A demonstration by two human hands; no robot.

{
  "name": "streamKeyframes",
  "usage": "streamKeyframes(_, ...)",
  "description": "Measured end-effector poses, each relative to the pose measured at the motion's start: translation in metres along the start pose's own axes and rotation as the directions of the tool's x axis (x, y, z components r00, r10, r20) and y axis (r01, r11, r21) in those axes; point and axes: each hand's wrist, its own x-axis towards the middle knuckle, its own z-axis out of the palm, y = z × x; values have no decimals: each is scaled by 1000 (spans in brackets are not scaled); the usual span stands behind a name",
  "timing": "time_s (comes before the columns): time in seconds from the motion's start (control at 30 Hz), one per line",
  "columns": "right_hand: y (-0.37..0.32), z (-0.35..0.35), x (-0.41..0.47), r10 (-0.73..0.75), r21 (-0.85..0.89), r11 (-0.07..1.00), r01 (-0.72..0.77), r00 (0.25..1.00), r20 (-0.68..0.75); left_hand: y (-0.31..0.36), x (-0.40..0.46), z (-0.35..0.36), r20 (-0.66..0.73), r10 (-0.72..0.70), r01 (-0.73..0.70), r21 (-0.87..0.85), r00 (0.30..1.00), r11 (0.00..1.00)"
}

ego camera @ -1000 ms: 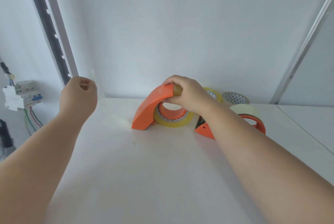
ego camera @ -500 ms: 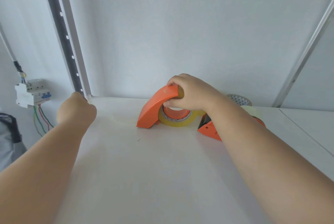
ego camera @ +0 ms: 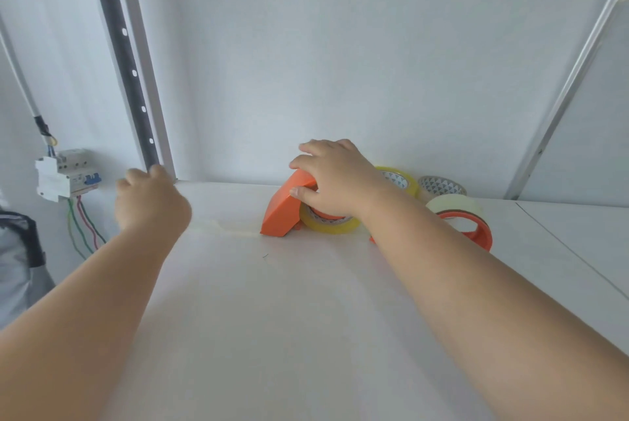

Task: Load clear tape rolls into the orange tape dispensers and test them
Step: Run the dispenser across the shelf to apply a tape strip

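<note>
So closest to the camera it's just two bare forearms reaching out over the plain white tabletop [ego camera: 306,335]. Further out, the left hand [ego camera: 149,204] is curled up like it's pinching the free end of a strip of clear tape [ego camera: 224,228], though I can't actually see the fingertips from behind, so I can't tell for sure. That strip runs low over the table, from the hand to the nose of the orange plastic wedge-shaped tape dispenser [ego camera: 284,211], so my guess is this is the pull test. The right hand [ego camera: 332,179] is clamped over the top of that dispenser, thumb on the near side and fingers draped over the far edge, presumably pinning it down so it doesn't slide. A yellowish clear tape roll [ego camera: 328,225] sits loaded in it. Just right of that is a second orange dispenser with a pale tape roll [ego camera: 464,221], and behind both, by the white back wall, two spare rolls with triangle-patterned cores [ego camera: 440,185]. A circuit breaker box [ego camera: 66,175] hangs off to the left.
</note>
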Motion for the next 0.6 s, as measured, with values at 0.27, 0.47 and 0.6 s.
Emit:
streamKeyframes(0.27, -25, -1, 9, -11, -154, 988, 11, 1000, 6, 36, -30, 19, 132, 347, -328, -146, 929, 933)
streamKeyframes(0.47, -37, -8, 11, 26, -249, 968, -3, 996, 88, 31, -33, 26, 204, 267, -269, -20, 942, 963)
streamKeyframes(0.6, -44, -3, 17, 30, -257, 966, -9, 997, 76, 32, -37, 29, 178, 258, -260, -14, 950, 966)
